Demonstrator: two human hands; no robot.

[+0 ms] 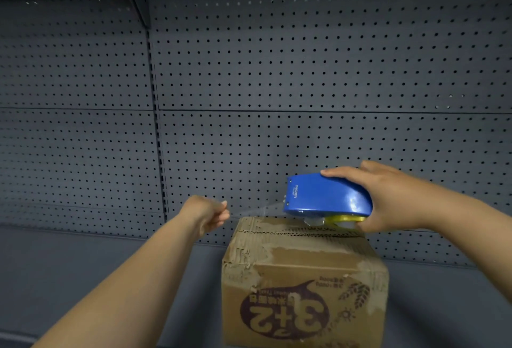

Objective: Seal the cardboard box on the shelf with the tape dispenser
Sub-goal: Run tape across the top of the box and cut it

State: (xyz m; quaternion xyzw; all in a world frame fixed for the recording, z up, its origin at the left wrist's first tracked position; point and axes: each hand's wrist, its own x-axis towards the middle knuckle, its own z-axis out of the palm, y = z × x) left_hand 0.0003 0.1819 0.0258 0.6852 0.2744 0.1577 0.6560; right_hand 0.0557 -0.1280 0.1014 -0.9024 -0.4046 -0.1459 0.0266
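A worn brown cardboard box (302, 278) with an upside-down "3+2" print stands on the grey shelf, its top flaps down. My right hand (388, 198) grips a blue tape dispenser (327, 195) that rests over the right part of the box top, a yellow-cored roll showing underneath. A strip of clear tape (257, 206) stretches left from the dispenser's mouth. My left hand (210, 213) pinches the tape's free end, held in the air just left of and above the box's top left corner.
A grey pegboard back panel (277, 70) rises behind the box, with a vertical slotted upright (158, 126) left of centre. The grey shelf surface (83, 264) runs left and right of the box. A shelf overhang crosses the top of the view.
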